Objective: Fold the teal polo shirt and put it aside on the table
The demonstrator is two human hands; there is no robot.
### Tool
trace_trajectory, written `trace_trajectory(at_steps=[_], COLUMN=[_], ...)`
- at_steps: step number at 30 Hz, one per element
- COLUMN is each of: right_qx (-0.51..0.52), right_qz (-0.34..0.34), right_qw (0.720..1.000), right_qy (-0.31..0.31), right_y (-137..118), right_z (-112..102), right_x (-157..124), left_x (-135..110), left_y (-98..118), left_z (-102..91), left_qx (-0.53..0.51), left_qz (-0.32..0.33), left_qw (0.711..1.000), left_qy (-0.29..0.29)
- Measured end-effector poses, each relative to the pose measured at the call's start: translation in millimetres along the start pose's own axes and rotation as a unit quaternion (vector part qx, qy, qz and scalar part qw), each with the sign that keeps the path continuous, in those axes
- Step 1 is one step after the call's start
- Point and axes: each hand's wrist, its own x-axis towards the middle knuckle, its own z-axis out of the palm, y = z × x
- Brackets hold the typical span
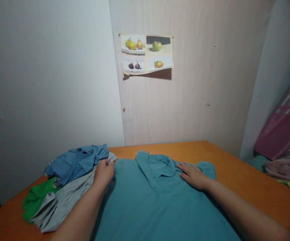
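A teal collared shirt point(157, 207) lies spread on the orange table, its collar toward the far edge and its lower part running out of view at the bottom. At the shirt's left shoulder edge, my left hand point(104, 172) is closed, fingers pinching the fabric there. My right hand point(193, 175) rests flat on the shirt just right of the collar, fingers stretched out. Near the right shoulder the cloth is bunched, with part of a sleeve point(207, 169) showing beyond my right hand.
Left of the shirt lies a heap of clothes: a blue garment point(76, 164), a grey one point(66, 201) and a green one point(38, 197). The orange table point(250, 187) meets a wall with a fruit picture point(147, 53). Pink items point(280, 134) stand at the far right.
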Motion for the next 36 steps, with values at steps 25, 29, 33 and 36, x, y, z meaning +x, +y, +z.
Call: trace_trajectory(at_steps=[25, 29, 33, 36], right_qx=[0.377, 0.418, 0.461, 0.506], right_qz=[-0.013, 0.057, 0.072, 0.062], right_qw=[0.914, 0.883, 0.852, 0.846], right_qy=[0.153, 0.205, 0.238, 0.159], right_y=[-252, -259, -253, -252], right_z=[32, 60, 74, 73], right_x=[53, 59, 56, 52], left_x=[-77, -81, -78, -81], left_y=[-12, -20, -21, -16], left_z=[-8.4, 0.3, -2.6, -5.4], left_qx=[0.121, 0.051, -0.089, -0.187], left_qz=[0.287, 0.214, 0.130, 0.095], left_qw=[0.925, 0.958, 0.977, 0.965], left_qy=[-0.217, -0.183, -0.141, -0.156])
